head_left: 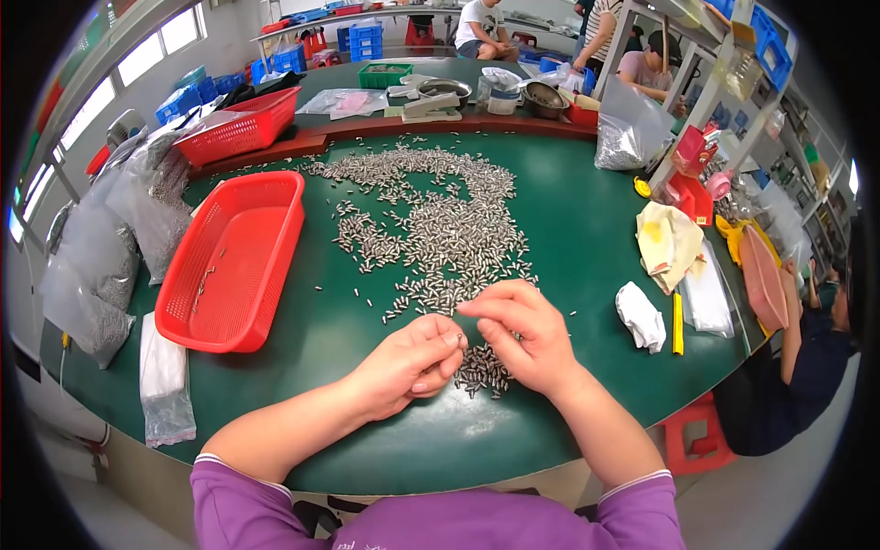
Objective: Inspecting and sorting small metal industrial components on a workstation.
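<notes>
Your left hand [412,362] pinches one small metal piece [460,340] between thumb and forefinger. Right hand [541,344]: half open, thumb and forefinger parted; cannot tell whether it holds anything. Shiny, capsule-shaped pieces [467,229] spread loosely beyond your fingers; darker heap [483,371] just beneath. To their left: perforated red plastic basket [240,275], bulging translucent bags [87,293]. To their right: crumpled white cloth [641,316]. Desk [587,257]: smooth, glossy, green. Far beyond: blue crates [366,41], seated person [478,26].
</notes>
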A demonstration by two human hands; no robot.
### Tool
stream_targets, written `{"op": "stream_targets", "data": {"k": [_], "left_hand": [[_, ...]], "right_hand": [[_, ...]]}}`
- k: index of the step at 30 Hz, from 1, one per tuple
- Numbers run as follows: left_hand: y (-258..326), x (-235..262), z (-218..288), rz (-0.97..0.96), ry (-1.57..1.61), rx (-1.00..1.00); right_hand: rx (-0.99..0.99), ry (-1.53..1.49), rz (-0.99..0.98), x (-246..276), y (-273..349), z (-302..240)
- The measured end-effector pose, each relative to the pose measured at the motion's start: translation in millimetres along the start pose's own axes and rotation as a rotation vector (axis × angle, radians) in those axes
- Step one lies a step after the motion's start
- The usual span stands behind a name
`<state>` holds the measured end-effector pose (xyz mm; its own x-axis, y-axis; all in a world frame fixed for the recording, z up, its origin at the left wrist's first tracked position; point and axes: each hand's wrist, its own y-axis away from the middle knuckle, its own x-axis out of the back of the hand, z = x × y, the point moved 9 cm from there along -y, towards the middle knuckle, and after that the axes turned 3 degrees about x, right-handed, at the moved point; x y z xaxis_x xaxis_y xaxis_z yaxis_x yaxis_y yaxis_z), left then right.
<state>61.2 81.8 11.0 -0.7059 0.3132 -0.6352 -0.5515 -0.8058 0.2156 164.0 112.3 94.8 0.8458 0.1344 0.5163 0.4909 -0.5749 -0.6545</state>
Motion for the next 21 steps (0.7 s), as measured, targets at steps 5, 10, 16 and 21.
{"op": "stream_targets", "data": {"k": [5,10,16,21], "left_hand": [[-2.1,0.6,0.2,0.009,-0.04,-0.026],[-2.3,3.3,-0.4,0.022,-0.015,-0.04],[-2.6,15.6,3.1,0.112,0.0,-0.063],[-6.0,18.4,-1.3,0.153,-0.03,-0.025]], "right_hand": [[-0.099,0.152,0.246,41.1,-0.9,15.5],[-0.188,0.249,0.288,54.2,2.7,30.9],[-0.207,0.423,-0.1,22.4,5.8,38.9],[-0.175,0.47,-0.205,-0.1,12.9,37.7]]}}
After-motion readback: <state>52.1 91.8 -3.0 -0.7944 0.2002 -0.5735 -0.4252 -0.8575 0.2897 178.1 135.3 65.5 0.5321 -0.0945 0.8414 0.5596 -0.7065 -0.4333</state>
